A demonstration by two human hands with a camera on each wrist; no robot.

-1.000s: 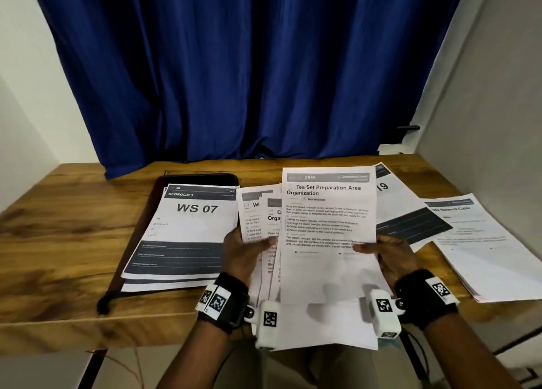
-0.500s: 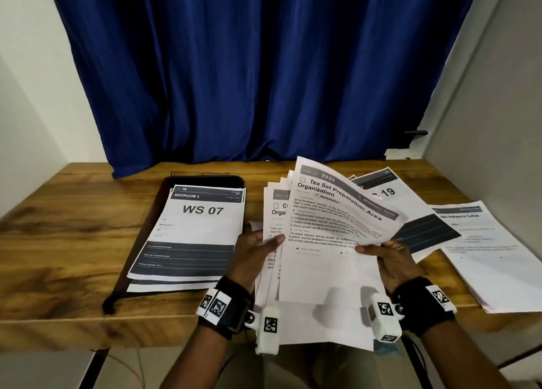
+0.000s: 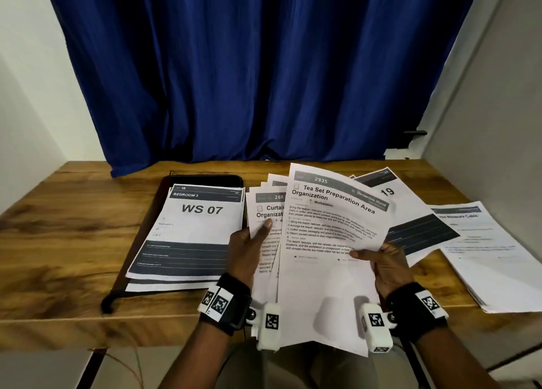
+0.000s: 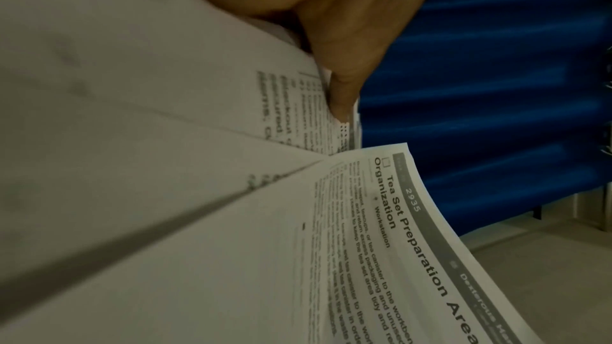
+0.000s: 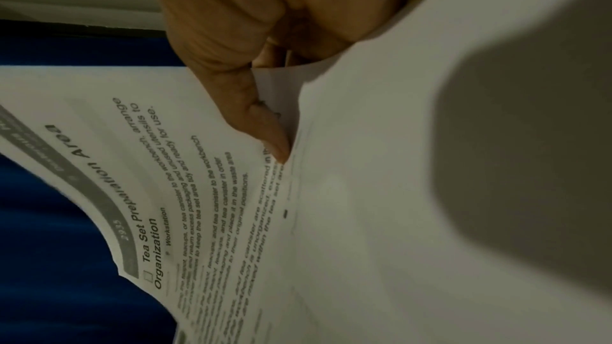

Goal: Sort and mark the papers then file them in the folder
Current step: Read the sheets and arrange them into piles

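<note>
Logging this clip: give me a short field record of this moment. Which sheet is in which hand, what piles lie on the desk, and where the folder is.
left hand: holds fanned sheets, thumb on top; front one headed "Curtain..."
right hand: pinches the Tea Set sheet, number 2935, tilted rightwards
folder: black, flat on the desk, left of the hands
WS 07 pile: on the folder, marked Bedroom 3
19 sheet: on the desk behind the Tea Set sheet
right pile: at the desk's right edge, title partly legible
backdrop: blue curtain
</note>
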